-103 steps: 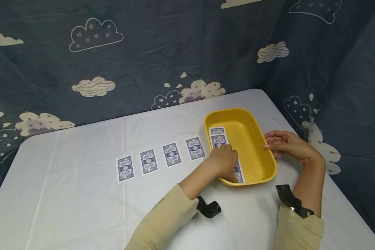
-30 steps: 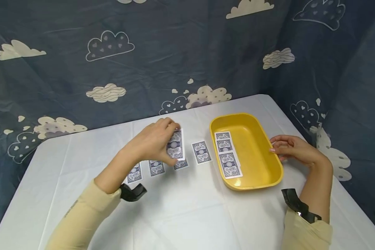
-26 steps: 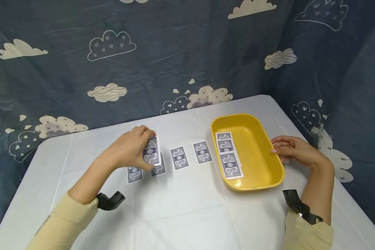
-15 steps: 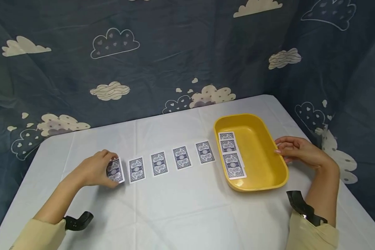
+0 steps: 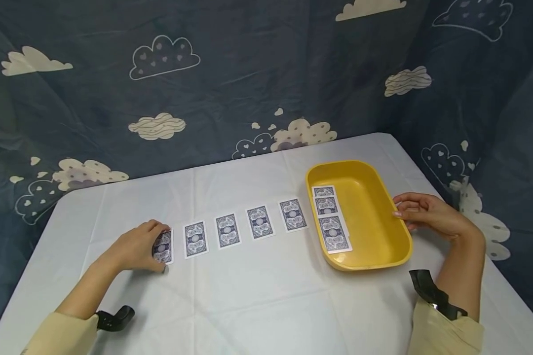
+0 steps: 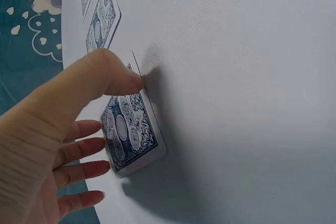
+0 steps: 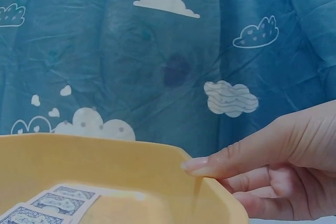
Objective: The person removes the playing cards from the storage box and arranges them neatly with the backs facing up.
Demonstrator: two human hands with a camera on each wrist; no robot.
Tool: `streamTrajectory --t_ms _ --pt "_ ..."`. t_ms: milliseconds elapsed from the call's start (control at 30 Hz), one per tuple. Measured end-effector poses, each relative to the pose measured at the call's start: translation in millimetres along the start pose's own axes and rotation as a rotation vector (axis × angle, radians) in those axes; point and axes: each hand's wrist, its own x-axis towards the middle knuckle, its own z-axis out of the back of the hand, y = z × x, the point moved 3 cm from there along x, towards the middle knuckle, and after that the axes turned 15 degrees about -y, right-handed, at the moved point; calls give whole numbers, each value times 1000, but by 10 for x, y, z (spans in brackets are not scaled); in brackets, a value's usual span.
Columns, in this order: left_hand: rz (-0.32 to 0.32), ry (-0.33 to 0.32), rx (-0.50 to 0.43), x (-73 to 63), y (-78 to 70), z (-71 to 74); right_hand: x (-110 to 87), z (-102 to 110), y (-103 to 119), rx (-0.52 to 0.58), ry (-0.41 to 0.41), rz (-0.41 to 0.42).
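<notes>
My left hand (image 5: 135, 248) holds a blue-backed playing card (image 5: 162, 247) by its edges, low over the cloth at the left end of a row. In the left wrist view the thumb lies across one end of that card (image 6: 128, 129), with fingertips along the opposite edge. To its right, several face-down cards of the same kind, such as the nearest playing card (image 5: 196, 239), lie spaced out. My right hand (image 5: 431, 214) grips the right rim of a yellow plastic tray (image 5: 384, 222), thumb on top, fingers outside. Overlapping face-down cards (image 5: 334, 234) lie along the tray's left side.
A white cloth (image 5: 266, 296) covers the table, whose far edge runs below a dark blue curtain (image 5: 248, 64) with cloud prints. More curtain hangs close by on the right. Black straps (image 5: 115, 319) sit on both wrists.
My left hand left the tray, then carried a card leftward over the row and lowered it at the left end. The right hand stays on the tray's rim. The view has shifted slightly.
</notes>
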Motion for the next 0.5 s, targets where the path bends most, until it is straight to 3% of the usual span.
streamTrajectory --t_ms 133,300,500 --pt "-29 -15 25 36 -48 51 -9 8 6 -23 -2 2" --pt "-18 -60 1 130 -165 136 -6 29 14 -21 -2 7" --pt "-103 -126 -70 425 -610 231 5 4 9 2 -1 2"
